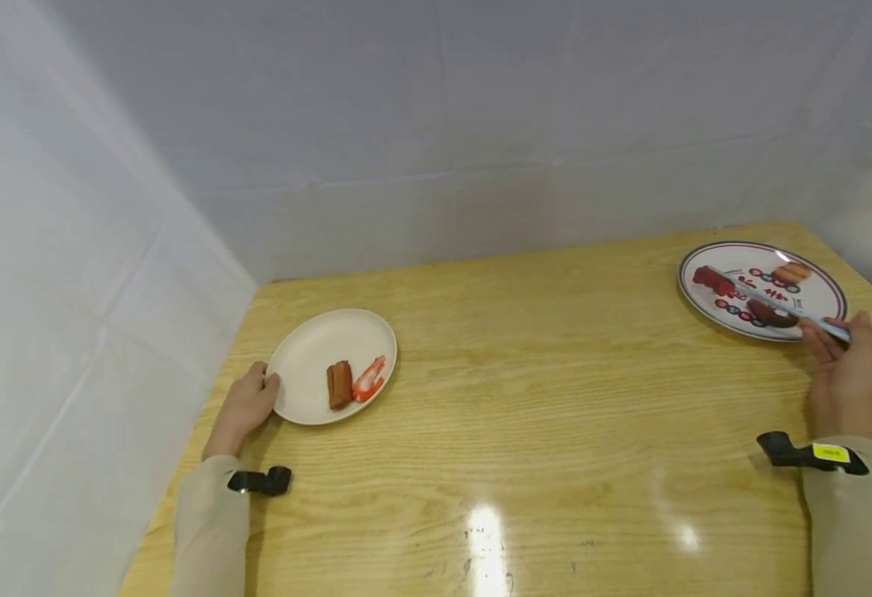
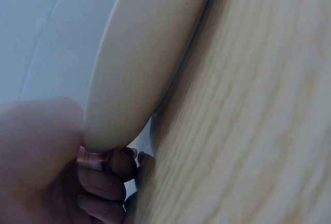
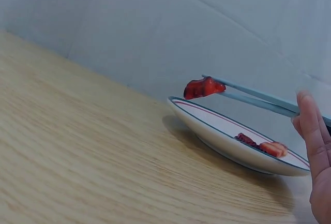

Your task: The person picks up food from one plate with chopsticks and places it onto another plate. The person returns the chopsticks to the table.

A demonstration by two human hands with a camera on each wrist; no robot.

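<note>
My left hand (image 1: pixel 245 402) pinches the left rim of a cream plate (image 1: pixel 303 352), thumb on the edge and fingers curled beneath it. On this plate lie a brown ribbed meat-like piece (image 1: pixel 339 385) and a red-and-white shrimp-like piece (image 1: pixel 370 379). At the far right, my right hand (image 1: pixel 854 373) grips light blue chopsticks (image 3: pixel 264 101). Their tips pinch a glossy red food piece (image 3: pixel 204 87), held just above the rim of a printed plate (image 3: pixel 227 150). That plate holds an orange-brown piece (image 1: pixel 792 273) and a dark brown piece (image 1: pixel 770 314).
Both plates stand on a wooden table (image 1: pixel 525 398), far apart at left and right. White sheeting (image 1: pixel 436 124) hangs along the back and left side. Each wrist wears a black camera strap (image 1: pixel 260 481).
</note>
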